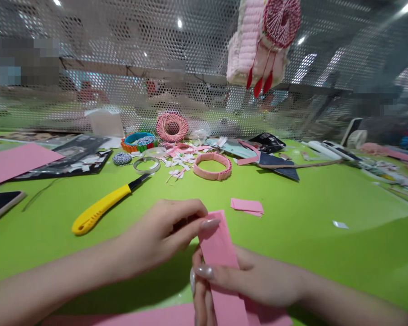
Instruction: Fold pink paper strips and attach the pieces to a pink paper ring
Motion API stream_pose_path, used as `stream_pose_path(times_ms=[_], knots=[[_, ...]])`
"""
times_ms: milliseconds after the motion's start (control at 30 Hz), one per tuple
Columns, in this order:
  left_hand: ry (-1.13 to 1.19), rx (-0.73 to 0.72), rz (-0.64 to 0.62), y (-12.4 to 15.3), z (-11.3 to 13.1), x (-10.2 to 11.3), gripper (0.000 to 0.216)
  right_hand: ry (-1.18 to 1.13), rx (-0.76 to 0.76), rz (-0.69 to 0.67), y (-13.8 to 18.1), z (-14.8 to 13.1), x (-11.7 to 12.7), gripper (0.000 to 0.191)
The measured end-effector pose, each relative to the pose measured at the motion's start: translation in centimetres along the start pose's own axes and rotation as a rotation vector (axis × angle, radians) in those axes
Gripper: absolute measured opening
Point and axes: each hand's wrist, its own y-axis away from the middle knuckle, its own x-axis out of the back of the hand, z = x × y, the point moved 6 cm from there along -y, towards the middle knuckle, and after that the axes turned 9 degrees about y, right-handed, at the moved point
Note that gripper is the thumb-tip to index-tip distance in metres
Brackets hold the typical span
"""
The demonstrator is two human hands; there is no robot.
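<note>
A folded strip of pink paper (221, 244) stands between my two hands, running from the middle of the view down to the bottom edge. My left hand (177, 226) pinches its upper end, thumb on the near face and fingers behind. Lower down, my right hand (251, 276) grips the same strip, with its thumb across the front and its fingers curled behind the left edge. Below them a larger pink sheet (149, 317) lies along the bottom edge. Just beyond the hands sits a small stack of cut pink pieces (247, 206).
Left of my hands lies a yellow utility knife (104, 210), blade end pointing away. Farther back are a roll of tape (147, 165), a pink ring band (212, 166), paper scraps (178, 163) and a pink woven ring (172, 127). A phone (3, 203) rests at the left edge.
</note>
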Motion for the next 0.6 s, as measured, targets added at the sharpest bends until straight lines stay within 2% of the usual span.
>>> stream_pose_path(times_ms=[100, 200, 400, 600], knots=[[-0.014, -0.02, 0.004, 0.3, 0.2, -0.3, 0.027, -0.037, 0.005, 0.005, 0.0, 0.2, -0.4, 0.045], [-0.02, -0.005, -0.012, 0.5, 0.2, -0.6, 0.03, 0.036, 0.012, 0.021, 0.1, -0.2, -0.6, 0.045], [-0.029, 0.033, -0.055, 0.9, 0.3, -1.1, 0.028, 0.02, 0.05, 0.213, 0.2, -0.6, 0.2, 0.04], [0.019, 0.048, 0.005, 0.9, 0.6, -0.9, 0.022, -0.02, -0.052, 0.178, 0.3, 0.5, -0.4, 0.059]])
